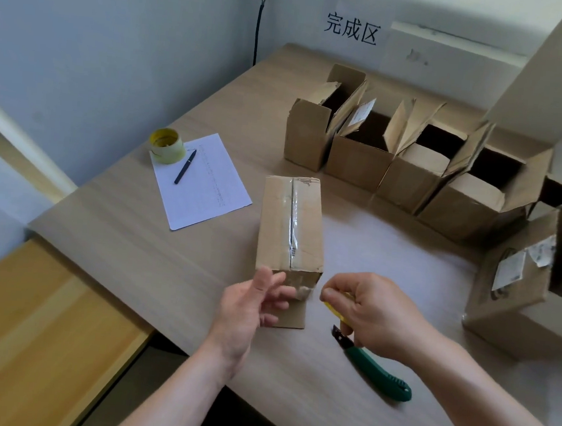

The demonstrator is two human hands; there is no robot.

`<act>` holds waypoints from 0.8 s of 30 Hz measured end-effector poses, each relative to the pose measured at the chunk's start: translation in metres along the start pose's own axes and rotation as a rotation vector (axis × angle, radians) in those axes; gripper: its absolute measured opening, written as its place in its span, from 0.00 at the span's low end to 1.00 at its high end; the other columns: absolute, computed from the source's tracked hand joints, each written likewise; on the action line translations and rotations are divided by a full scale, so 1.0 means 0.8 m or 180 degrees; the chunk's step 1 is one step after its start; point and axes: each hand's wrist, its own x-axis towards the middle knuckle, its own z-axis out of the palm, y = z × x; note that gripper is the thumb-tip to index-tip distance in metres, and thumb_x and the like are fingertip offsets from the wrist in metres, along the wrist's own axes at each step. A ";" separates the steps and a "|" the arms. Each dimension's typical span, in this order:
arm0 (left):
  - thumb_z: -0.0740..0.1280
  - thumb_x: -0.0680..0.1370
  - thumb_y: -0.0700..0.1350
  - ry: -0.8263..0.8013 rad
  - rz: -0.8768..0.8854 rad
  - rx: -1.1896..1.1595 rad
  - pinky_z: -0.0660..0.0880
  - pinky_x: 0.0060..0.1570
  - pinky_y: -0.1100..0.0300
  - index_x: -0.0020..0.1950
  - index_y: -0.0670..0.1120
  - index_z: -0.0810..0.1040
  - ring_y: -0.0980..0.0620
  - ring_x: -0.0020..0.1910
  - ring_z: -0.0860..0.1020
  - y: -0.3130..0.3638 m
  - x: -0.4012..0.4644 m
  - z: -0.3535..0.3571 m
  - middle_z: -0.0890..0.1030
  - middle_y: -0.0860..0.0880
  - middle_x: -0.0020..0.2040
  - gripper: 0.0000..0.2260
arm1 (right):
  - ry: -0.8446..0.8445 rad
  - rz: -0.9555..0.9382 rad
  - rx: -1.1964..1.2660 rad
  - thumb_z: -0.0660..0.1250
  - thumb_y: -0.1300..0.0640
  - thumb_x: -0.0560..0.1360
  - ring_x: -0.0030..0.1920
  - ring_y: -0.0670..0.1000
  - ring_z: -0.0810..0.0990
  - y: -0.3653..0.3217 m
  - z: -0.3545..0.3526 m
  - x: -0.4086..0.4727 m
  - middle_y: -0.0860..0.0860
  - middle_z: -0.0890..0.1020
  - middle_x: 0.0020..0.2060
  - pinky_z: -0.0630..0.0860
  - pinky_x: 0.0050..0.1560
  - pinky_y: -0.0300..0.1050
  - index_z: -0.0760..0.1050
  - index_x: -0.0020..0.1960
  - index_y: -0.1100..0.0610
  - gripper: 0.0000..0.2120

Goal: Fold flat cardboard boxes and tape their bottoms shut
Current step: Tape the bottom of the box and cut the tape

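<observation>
Resting against the taped box (pixel 291 227), the left hand (pixel 252 306) has its fingers loosely spread. The right hand (pixel 371 312) pinches a small yellow piece (pixel 332 310) above a green utility knife (pixel 375 366) on the table (pixel 135 251).

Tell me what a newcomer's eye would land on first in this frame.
The taped cardboard box at table centre, tape running down its seam, with the left hand at its near end and the right hand pinching something yellow. Next, the green utility knife lying below the right hand, and the row of open boxes behind.
</observation>
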 end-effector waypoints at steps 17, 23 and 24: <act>0.74 0.73 0.37 0.0541 0.1216 0.1245 0.74 0.42 0.68 0.35 0.48 0.85 0.56 0.40 0.82 -0.013 0.006 -0.023 0.84 0.52 0.37 0.08 | -0.0432 -0.0470 0.0383 0.72 0.43 0.72 0.44 0.49 0.82 0.045 -0.016 0.003 0.49 0.84 0.45 0.74 0.42 0.38 0.63 0.72 0.33 0.32; 0.75 0.73 0.38 0.1169 0.1544 0.1283 0.76 0.44 0.65 0.40 0.49 0.85 0.58 0.41 0.82 -0.017 0.033 -0.029 0.84 0.54 0.38 0.07 | 0.0971 -0.0854 -0.1429 0.48 0.24 0.69 0.45 0.59 0.81 0.044 0.005 0.043 0.50 0.84 0.43 0.73 0.37 0.49 0.55 0.72 0.34 0.33; 0.75 0.73 0.38 0.1195 0.1600 0.1313 0.77 0.44 0.64 0.41 0.49 0.85 0.58 0.41 0.82 -0.016 0.037 -0.030 0.84 0.54 0.38 0.06 | 0.1083 -0.0931 -0.1486 0.43 0.24 0.69 0.42 0.60 0.81 0.046 0.008 0.047 0.50 0.84 0.40 0.72 0.34 0.49 0.55 0.71 0.36 0.34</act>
